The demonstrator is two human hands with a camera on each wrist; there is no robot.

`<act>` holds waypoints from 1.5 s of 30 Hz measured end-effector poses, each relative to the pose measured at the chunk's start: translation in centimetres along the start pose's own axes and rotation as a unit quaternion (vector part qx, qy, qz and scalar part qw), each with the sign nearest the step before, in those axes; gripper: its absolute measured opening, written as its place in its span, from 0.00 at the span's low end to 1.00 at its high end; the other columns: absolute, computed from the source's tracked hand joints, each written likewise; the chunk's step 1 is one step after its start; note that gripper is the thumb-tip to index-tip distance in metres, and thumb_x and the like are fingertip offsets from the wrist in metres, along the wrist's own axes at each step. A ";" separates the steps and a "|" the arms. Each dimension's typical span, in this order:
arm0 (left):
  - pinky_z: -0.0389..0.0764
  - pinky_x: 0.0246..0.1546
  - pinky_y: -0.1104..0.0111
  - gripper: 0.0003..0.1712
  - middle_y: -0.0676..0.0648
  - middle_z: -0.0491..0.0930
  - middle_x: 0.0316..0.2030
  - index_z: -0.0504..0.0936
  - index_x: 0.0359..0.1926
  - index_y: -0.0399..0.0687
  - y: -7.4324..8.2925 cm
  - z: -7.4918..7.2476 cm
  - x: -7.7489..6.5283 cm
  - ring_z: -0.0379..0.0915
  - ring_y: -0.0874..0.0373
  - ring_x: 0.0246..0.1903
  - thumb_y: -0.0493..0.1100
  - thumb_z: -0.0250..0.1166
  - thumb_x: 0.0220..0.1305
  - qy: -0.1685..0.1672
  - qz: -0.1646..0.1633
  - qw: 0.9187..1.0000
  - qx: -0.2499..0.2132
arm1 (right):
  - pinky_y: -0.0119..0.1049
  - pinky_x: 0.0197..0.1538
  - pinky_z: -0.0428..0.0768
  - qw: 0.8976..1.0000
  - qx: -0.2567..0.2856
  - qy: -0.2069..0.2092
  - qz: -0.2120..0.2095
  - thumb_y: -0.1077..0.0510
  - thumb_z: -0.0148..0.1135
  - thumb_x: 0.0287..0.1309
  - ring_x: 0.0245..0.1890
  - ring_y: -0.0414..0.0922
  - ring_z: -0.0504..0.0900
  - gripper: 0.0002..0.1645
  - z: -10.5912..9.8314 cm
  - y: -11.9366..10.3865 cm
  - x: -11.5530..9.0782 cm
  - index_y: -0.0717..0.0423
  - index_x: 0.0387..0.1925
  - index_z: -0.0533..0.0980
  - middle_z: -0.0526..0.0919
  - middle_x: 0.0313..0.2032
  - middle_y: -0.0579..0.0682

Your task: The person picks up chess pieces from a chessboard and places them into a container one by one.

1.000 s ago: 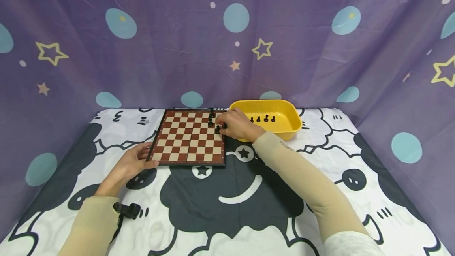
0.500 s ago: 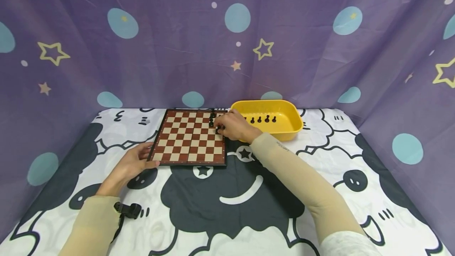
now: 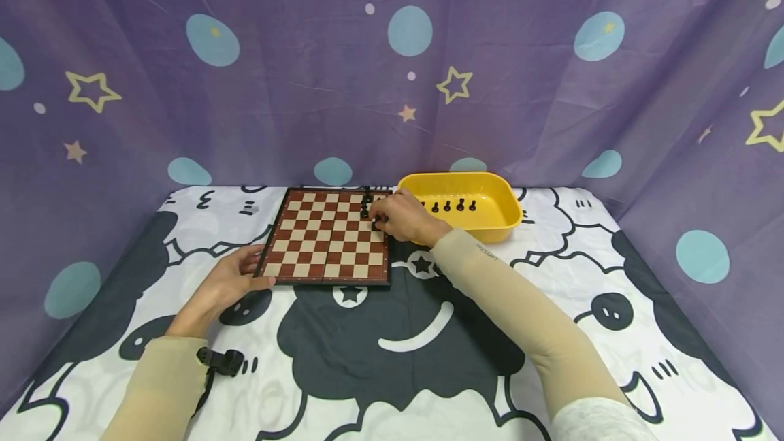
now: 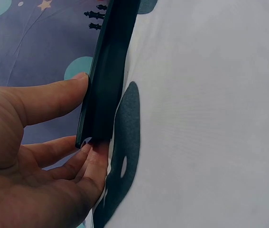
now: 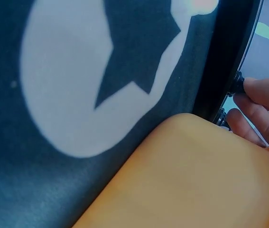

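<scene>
The red-and-cream chessboard (image 3: 300,245) lies flat toward the back of the table. My left hand (image 3: 229,281) holds its near left corner, and in the left wrist view the thumb (image 4: 60,97) presses the upper edge while the other fingers reach beneath the dark side. At the board's right edge my right hand (image 3: 404,215) pinches a black chess piece (image 5: 238,83) between thumb and finger; the hand partly hides it in the head view. Several black pieces (image 3: 365,208) stand on the board's far right part, some behind the fingers.
A yellow tub (image 3: 505,220) stands right of the board, under the right wrist, with several black chess pieces (image 3: 460,204) in it. A sheep-print cloth (image 3: 392,359) covers the table. A purple curtain (image 3: 318,87) hangs behind.
My right hand has shifted slightly left over the board's right edge with the piece, then stays nearly still. The left hand keeps its hold on the corner.
</scene>
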State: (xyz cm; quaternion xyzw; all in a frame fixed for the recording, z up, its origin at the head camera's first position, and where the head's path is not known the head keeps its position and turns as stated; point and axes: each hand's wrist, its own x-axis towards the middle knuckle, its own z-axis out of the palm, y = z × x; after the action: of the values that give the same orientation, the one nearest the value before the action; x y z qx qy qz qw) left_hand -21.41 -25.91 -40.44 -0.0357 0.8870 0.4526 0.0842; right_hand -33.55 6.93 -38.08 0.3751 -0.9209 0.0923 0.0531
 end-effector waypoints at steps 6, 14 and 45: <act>0.68 0.56 0.47 0.50 0.30 0.65 0.60 0.53 0.72 0.35 0.0 0.1 0.1 0.64 0.37 0.57 0.40 0.71 0.54 0.004 0.002 1.000 0.008 | 0.39 0.52 0.68 1.000 0.014 0.019 -0.005 0.55 0.65 0.57 0.36 0.37 0.80 0.11 0.0 0.1 -0.1 0.43 0.43 0.84 0.85 0.40 0.37; 0.67 0.56 0.46 0.50 0.30 0.64 0.61 0.53 0.72 0.35 0.0 0.1 0.1 0.63 0.37 0.57 0.39 0.71 0.54 0.002 -0.001 1.000 0.007 | 0.36 0.47 0.74 0.997 0.056 0.049 0.003 0.57 0.67 0.56 0.37 0.40 0.81 0.14 -0.3 0.1 -0.3 0.50 0.45 0.81 0.85 0.39 0.44; 0.70 0.55 0.48 0.50 0.29 0.64 0.61 0.52 0.72 0.33 -0.1 -0.1 -0.1 0.63 0.36 0.58 0.38 0.71 0.54 -0.005 0.006 1.000 -0.004 | 0.39 0.43 0.76 0.984 0.134 0.110 0.030 0.57 0.64 0.59 0.35 0.42 0.79 0.10 -3.1 0.4 -3.6 0.52 0.44 0.81 0.82 0.35 0.44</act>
State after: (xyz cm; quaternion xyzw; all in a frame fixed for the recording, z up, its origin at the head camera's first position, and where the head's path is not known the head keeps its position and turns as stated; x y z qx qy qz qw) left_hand -21.30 -26.07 -40.43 -0.0287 0.8850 0.4568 0.0859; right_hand -31.19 10.30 -35.74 0.3381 -0.8996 0.2574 0.1005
